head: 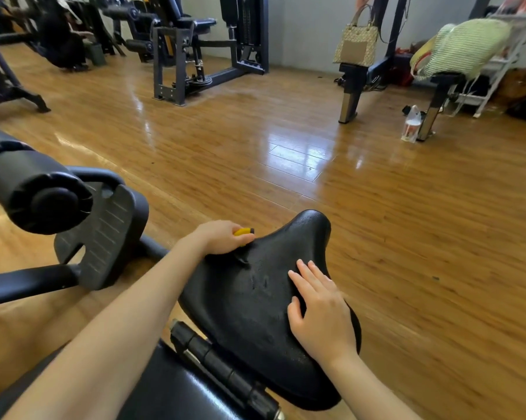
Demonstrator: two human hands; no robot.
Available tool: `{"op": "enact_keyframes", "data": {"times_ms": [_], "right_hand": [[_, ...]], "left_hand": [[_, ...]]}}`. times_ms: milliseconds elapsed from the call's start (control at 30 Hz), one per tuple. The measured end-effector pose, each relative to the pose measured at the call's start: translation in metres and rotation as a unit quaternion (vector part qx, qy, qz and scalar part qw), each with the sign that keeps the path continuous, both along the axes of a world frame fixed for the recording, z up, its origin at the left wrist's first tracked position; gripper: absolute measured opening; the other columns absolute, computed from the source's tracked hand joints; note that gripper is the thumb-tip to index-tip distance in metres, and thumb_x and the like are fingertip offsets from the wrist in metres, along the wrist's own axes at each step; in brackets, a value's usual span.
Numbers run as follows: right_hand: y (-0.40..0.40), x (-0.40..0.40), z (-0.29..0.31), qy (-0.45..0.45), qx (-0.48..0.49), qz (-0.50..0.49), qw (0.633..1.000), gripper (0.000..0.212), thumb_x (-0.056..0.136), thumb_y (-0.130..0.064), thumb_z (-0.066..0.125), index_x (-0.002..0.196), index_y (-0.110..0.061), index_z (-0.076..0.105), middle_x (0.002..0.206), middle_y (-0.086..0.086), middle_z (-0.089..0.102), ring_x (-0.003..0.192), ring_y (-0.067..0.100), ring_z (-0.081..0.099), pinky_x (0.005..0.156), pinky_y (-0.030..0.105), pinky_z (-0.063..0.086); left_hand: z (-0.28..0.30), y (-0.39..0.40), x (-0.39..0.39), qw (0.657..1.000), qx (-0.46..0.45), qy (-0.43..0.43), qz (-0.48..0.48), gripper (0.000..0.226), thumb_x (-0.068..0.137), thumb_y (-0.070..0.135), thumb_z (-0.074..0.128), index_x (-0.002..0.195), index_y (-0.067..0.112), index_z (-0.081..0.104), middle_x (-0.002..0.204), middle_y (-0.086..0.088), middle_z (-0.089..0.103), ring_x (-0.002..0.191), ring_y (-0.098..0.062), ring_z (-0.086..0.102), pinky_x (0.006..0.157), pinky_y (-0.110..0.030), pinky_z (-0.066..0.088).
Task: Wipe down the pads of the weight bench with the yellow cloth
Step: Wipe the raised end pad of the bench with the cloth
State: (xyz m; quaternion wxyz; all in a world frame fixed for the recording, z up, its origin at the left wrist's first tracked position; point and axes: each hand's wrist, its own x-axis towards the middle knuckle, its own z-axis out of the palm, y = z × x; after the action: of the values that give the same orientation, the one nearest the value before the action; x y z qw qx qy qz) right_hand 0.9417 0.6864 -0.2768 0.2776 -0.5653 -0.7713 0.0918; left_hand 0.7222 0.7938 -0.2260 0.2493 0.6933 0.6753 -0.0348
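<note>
Left hand (218,237) is gripping a small yellow object (243,231) at frame centre; right hand (319,310) is resting flat, fingers relaxed, on the black seat pad (255,298)

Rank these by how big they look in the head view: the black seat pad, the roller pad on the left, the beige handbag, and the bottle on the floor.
1. Black seat pad
2. Roller pad
3. Beige handbag
4. Bottle

The handbag and bottle sit far from the camera, so their true sizes stay unsure.
</note>
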Motion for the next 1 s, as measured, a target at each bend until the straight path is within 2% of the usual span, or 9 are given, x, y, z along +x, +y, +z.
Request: {"op": "enact_keyframes", "data": {"times_ms": [167, 300, 400, 467, 567, 700, 767, 867, 1000], "right_hand": [[0.0, -0.001, -0.002, -0.006, 0.013, -0.01, 1.0, 0.045, 0.073, -0.023, 0.054, 0.118, -0.02, 0.062, 0.129, -0.002, 0.058, 0.124, 0.016, 0.05, 0.103, 0.036, 0.029], [0.002, -0.002, -0.001, -0.021, 0.015, -0.014, 1.0, 0.045, 0.073, -0.025, 0.054, 0.117, -0.022, 0.062, 0.128, -0.004, 0.058, 0.123, 0.014, 0.05, 0.103, 0.033, 0.029], [0.001, -0.004, 0.001, -0.017, 0.012, -0.014, 1.0, 0.045, 0.073, -0.025, 0.054, 0.117, -0.022, 0.062, 0.128, -0.004, 0.058, 0.124, 0.013, 0.049, 0.103, 0.032, 0.03], [0.002, -0.004, 0.001, -0.015, 0.013, -0.012, 1.0, 0.045, 0.073, -0.024, 0.054, 0.118, -0.022, 0.061, 0.129, -0.004, 0.057, 0.125, 0.013, 0.049, 0.104, 0.033, 0.029], [0.004, 0.001, 0.0, -0.011, 0.004, -0.007, 1.0, 0.046, 0.076, -0.024, 0.052, 0.121, -0.022, 0.059, 0.133, -0.005, 0.054, 0.129, 0.013, 0.044, 0.107, 0.033, 0.025], [0.004, 0.002, 0.0, -0.001, 0.002, -0.022, 1.0, 0.046, 0.078, -0.025, 0.049, 0.124, -0.022, 0.057, 0.138, -0.003, 0.049, 0.132, 0.014, 0.039, 0.108, 0.035, 0.028], [0.002, 0.001, 0.0, 0.008, 0.005, -0.031, 0.999, 0.046, 0.077, -0.025, 0.05, 0.123, -0.021, 0.058, 0.137, -0.001, 0.05, 0.132, 0.015, 0.04, 0.106, 0.037, 0.031], [0.0, -0.001, -0.003, 0.007, 0.014, -0.052, 0.999, 0.047, 0.075, -0.025, 0.052, 0.121, -0.018, 0.059, 0.134, 0.002, 0.053, 0.129, 0.019, 0.045, 0.102, 0.038, 0.036], [0.001, -0.005, -0.004, -0.02, 0.005, -0.12, 0.993, 0.051, 0.071, -0.029, 0.055, 0.119, -0.012, 0.06, 0.128, 0.006, 0.059, 0.12, 0.024, 0.054, 0.093, 0.038, 0.045]], "left_hand": [[0.001, 0.018, 0.031, 1.0, 0.002, 0.03, 0.009, 0.041, 0.093, 0.053, 0.032, 0.089, 0.022, 0.058, 0.095, -0.003, 0.057, 0.097, -0.024, 0.055, 0.079, -0.03, 0.037], [0.0, 0.038, 0.068, 0.994, 0.014, -0.103, 0.024, 0.051, 0.095, 0.048, 0.032, 0.099, 0.008, 0.063, 0.106, -0.014, 0.063, 0.101, -0.029, 0.057, 0.085, -0.035, 0.04], [0.0, 0.046, 0.085, 0.977, 0.062, -0.199, 0.04, 0.051, 0.096, 0.043, 0.033, 0.092, 0.002, 0.063, 0.082, -0.012, 0.059, 0.082, -0.025, 0.054, 0.071, -0.032, 0.036], [-0.004, 0.046, 0.083, 0.97, 0.081, -0.229, 0.025, 0.041, 0.095, 0.043, 0.035, 0.078, 0.015, 0.059, 0.073, 0.0, 0.054, 0.075, -0.019, 0.05, 0.066, -0.029, 0.036], [-0.009, 0.039, 0.071, 0.976, 0.072, -0.203, -0.019, 0.03, 0.093, 0.046, 0.038, 0.082, 0.025, 0.057, 0.083, 0.006, 0.058, 0.083, -0.015, 0.053, 0.073, -0.027, 0.039], [-0.004, 0.029, 0.047, 0.995, 0.027, -0.093, -0.027, 0.049, 0.09, 0.056, 0.036, 0.1, 0.016, 0.064, 0.092, -0.003, 0.064, 0.086, -0.02, 0.056, 0.079, -0.032, 0.041], [-0.004, 0.023, 0.036, 0.996, 0.025, -0.085, -0.01, 0.052, 0.088, 0.059, 0.038, 0.095, 0.014, 0.065, 0.081, -0.002, 0.064, 0.075, -0.018, 0.056, 0.071, -0.031, 0.041], [-0.009, 0.014, 0.029, 0.985, 0.028, -0.166, 0.044, 0.042, 0.087, 0.054, 0.046, 0.087, 0.018, 0.067, 0.07, 0.004, 0.059, 0.067, -0.013, 0.052, 0.064, -0.029, 0.038], [-0.012, 0.025, 0.058, 0.966, 0.083, -0.227, 0.096, 0.039, 0.089, 0.044, 0.05, 0.056, 0.023, 0.052, 0.054, 0.007, 0.047, 0.06, -0.016, 0.044, 0.063, -0.028, 0.033]]}}
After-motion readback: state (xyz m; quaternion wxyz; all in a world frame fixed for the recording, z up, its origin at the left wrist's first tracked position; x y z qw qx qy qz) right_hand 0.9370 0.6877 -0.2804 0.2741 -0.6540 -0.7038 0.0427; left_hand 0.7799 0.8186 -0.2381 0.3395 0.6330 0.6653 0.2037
